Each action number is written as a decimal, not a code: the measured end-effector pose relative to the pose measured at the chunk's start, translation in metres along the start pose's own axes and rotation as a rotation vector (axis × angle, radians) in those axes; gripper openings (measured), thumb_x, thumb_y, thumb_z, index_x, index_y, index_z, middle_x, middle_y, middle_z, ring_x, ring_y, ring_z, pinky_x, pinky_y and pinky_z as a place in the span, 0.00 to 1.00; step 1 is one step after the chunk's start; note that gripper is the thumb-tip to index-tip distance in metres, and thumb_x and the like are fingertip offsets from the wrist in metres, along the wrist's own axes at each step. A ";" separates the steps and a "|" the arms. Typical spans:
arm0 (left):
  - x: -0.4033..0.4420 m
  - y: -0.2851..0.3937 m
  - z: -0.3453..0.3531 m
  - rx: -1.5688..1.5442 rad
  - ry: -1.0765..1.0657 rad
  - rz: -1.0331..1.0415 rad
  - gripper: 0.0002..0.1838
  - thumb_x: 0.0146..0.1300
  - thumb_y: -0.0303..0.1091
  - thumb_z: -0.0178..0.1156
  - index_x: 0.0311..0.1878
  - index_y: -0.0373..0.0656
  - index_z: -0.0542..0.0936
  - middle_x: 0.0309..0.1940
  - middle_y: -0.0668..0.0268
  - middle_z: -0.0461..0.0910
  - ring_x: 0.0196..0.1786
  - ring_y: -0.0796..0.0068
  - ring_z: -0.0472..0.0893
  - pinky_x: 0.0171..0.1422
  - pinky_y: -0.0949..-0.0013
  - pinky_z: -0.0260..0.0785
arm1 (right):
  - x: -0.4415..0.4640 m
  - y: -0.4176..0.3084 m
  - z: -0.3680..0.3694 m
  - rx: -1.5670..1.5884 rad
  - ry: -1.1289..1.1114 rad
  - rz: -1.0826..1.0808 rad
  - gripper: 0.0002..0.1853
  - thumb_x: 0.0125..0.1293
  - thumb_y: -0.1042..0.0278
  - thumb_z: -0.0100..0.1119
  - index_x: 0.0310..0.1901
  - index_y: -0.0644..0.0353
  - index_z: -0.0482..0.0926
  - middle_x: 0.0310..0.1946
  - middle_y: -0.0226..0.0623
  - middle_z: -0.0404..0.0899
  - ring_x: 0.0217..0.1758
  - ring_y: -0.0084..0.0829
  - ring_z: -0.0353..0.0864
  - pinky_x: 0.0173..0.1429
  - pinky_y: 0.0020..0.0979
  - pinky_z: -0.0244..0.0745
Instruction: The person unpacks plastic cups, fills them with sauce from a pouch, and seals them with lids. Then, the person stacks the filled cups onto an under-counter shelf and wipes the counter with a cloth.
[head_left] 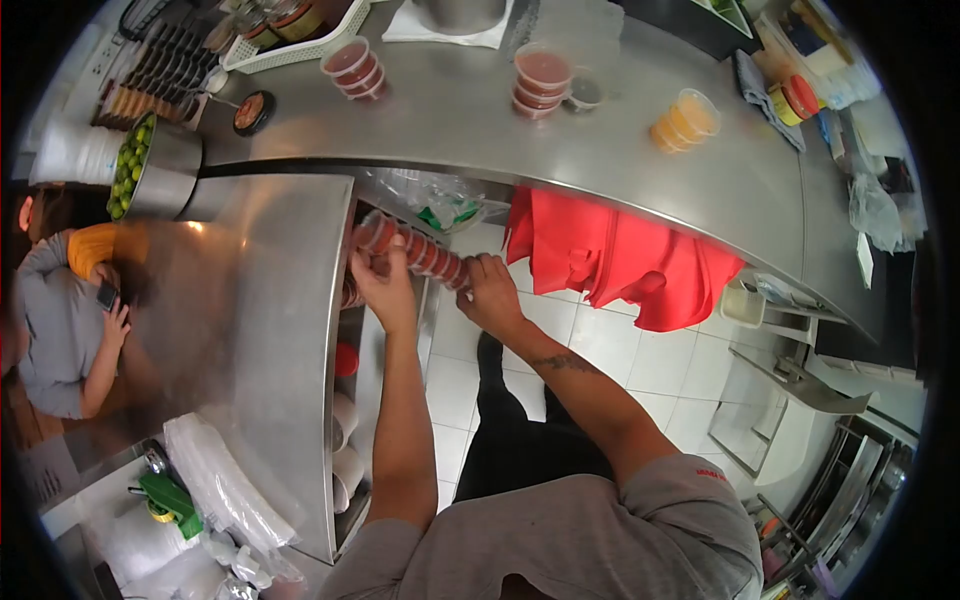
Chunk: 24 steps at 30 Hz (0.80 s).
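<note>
A long stack of small lidded cups with red contents (pixel 430 258) lies nearly level between my hands, above the edge of an open shelf under the steel counter. My left hand (pixel 385 280) wraps round the stack near its left end. At the right end, the fingers of my right hand (pixel 490 290) close on the last cups. More red cups (pixel 350 293) show partly inside the shelf, behind my left hand. Beyond my hands, short stacks of red cups (pixel 354 70) (pixel 540 82) and a stack of orange cups (pixel 685 122) stand on the counter (pixel 430 120).
Red cloth (pixel 610 255) hangs below the counter's edge. A metal pot of limes (pixel 160 170) stands at the left. A person (pixel 70 310) with a phone is at the far left. Stacked white cups (pixel 345 470) sit in the shelf. A white chair (pixel 790 420) is at the right.
</note>
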<state>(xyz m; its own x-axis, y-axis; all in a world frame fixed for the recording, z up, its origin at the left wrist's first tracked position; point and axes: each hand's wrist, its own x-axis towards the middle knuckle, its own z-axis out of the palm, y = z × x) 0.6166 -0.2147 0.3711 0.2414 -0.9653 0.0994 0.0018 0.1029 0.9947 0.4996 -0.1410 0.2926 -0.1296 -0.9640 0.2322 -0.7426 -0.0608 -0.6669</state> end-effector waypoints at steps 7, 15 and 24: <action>-0.044 0.096 0.032 0.053 -0.242 0.227 0.34 0.56 0.26 0.66 0.63 0.37 0.61 0.53 0.57 0.73 0.47 0.74 0.77 0.42 0.75 0.70 | -0.019 -0.035 -0.084 0.044 0.164 0.077 0.29 0.39 0.75 0.66 0.48 0.67 0.69 0.43 0.47 0.71 0.46 0.49 0.70 0.52 0.42 0.69; 0.036 0.224 0.077 0.099 -0.277 0.595 0.36 0.54 0.31 0.68 0.64 0.39 0.62 0.54 0.56 0.74 0.49 0.69 0.78 0.45 0.70 0.72 | 0.115 -0.093 -0.150 0.109 0.422 -0.121 0.35 0.45 0.75 0.66 0.57 0.70 0.65 0.48 0.52 0.70 0.50 0.52 0.68 0.54 0.43 0.67; 0.092 0.212 0.113 0.371 -0.276 0.711 0.36 0.57 0.42 0.65 0.65 0.40 0.61 0.52 0.48 0.74 0.48 0.53 0.79 0.48 0.60 0.72 | 0.172 -0.062 -0.117 0.088 0.482 -0.114 0.40 0.53 0.72 0.65 0.66 0.71 0.55 0.50 0.56 0.71 0.52 0.54 0.71 0.56 0.44 0.68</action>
<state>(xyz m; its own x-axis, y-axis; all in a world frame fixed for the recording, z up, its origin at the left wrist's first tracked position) 0.5297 -0.3084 0.5941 -0.1813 -0.7293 0.6597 -0.3907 0.6690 0.6323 0.4460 -0.2729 0.4571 -0.3549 -0.7220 0.5939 -0.7140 -0.2008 -0.6707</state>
